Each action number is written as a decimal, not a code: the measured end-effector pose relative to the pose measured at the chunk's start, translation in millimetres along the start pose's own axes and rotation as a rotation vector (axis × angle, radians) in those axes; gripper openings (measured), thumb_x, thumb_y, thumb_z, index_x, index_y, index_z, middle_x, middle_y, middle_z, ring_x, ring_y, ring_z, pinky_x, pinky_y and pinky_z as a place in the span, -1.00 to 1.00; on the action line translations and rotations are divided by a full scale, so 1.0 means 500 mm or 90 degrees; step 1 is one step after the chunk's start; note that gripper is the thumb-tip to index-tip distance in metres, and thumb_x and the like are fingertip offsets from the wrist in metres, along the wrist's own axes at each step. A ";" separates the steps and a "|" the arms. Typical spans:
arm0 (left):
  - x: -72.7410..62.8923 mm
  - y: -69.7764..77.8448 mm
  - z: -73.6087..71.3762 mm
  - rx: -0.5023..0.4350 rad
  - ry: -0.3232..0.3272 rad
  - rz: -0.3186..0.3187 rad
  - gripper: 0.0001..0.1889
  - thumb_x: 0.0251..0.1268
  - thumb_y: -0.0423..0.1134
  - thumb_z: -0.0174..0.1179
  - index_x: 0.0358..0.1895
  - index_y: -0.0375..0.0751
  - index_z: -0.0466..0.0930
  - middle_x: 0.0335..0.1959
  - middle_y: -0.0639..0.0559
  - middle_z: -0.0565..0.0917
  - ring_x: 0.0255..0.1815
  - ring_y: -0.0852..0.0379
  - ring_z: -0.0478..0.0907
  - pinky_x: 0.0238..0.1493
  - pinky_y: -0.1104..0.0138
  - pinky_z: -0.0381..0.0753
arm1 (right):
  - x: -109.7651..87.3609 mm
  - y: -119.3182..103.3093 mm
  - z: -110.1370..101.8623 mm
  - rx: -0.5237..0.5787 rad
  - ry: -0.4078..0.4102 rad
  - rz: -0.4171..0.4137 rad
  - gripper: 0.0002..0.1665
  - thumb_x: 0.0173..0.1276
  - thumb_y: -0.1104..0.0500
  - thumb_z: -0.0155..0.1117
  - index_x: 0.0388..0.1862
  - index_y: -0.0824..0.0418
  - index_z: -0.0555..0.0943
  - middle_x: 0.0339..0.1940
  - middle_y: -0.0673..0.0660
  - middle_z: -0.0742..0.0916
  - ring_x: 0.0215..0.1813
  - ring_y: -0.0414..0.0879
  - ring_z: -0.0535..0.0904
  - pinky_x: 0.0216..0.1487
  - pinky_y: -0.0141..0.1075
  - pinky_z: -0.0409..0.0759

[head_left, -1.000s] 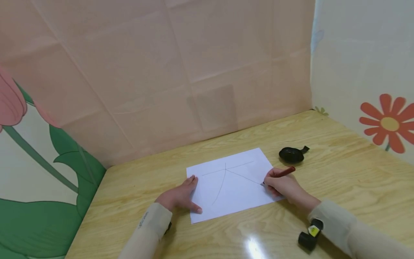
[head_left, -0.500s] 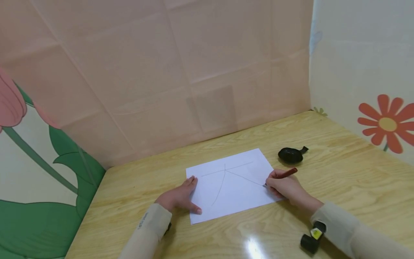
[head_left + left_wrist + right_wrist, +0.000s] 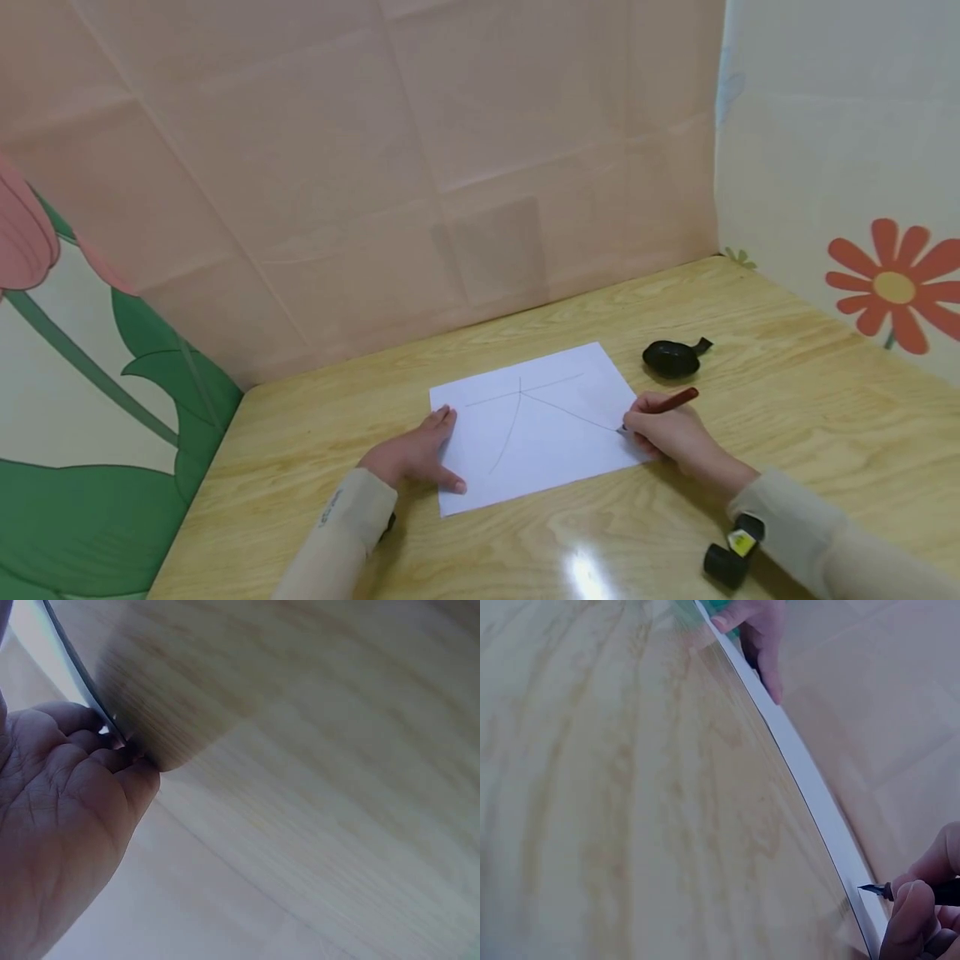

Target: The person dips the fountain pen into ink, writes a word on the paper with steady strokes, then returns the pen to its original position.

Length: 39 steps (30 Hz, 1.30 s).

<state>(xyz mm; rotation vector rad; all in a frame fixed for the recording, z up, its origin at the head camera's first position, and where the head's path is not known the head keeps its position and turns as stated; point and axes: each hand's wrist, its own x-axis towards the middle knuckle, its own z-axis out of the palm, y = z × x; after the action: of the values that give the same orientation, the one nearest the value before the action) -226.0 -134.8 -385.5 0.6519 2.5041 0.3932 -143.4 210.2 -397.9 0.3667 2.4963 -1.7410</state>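
A white sheet of paper (image 3: 551, 450) lies on the wooden table with thin dark lines on it, several of them meeting near its upper middle. My left hand (image 3: 416, 454) rests on its left edge, thumb and fingers spread. In the left wrist view the palm of that left hand (image 3: 67, 795) shows, its fingertips at the paper's edge. Near the paper's right edge, my right hand (image 3: 671, 433) pinches a red-brown fountain pen (image 3: 677, 400), nib down at the end of a slanting line. The right wrist view shows the pen's pointed nib (image 3: 871, 889) at the paper.
A black oval object (image 3: 671, 359) with a short tail sits beyond the paper's right side, on the wooden table (image 3: 337, 417). Behind the table hangs a pinkish sheet (image 3: 337, 167). A white panel with a red flower (image 3: 892, 287) stands at the right.
My right hand has slid a little to the right with the fountain pen, and the slanting line under the nib has grown longer. My left hand stays in place on the paper.
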 end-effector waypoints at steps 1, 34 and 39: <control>0.001 -0.001 0.000 0.001 0.000 0.000 0.19 -0.13 0.15 0.40 0.47 -0.22 -0.20 0.51 -0.11 -0.22 0.51 -0.02 -0.29 0.44 0.09 -0.11 | 0.000 0.000 -0.001 -0.001 0.001 0.002 -0.90 0.16 0.22 0.14 -0.43 0.25 0.46 -0.69 0.00 0.47 -0.65 -0.20 0.32 -0.67 -0.44 0.29; 0.001 -0.001 -0.001 -0.013 -0.002 -0.008 0.19 -0.14 0.13 0.41 0.48 -0.20 -0.20 0.51 -0.08 -0.22 0.51 -0.01 -0.31 0.44 0.09 -0.13 | 0.016 0.022 -0.089 0.247 0.183 -0.166 -0.81 0.25 0.11 0.29 -0.33 0.12 0.45 -0.67 -0.09 0.58 -0.65 -0.28 0.44 -0.64 -0.46 0.42; 0.002 0.000 -0.001 -0.014 -0.006 -0.006 0.19 -0.13 0.14 0.40 0.48 -0.20 -0.21 0.51 -0.08 -0.24 0.51 -0.01 -0.32 0.44 0.08 -0.13 | 0.031 0.026 -0.114 0.444 0.181 -0.265 -0.92 0.34 0.21 0.17 -0.23 0.17 0.58 -0.51 0.00 0.70 -0.50 -0.24 0.61 -0.48 -0.46 0.59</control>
<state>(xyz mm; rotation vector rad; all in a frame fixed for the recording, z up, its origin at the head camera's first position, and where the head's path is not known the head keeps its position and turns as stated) -227.0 -134.4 -385.5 0.6325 2.4888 0.4133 -151.1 270.0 -392.6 0.1305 2.1413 -2.9043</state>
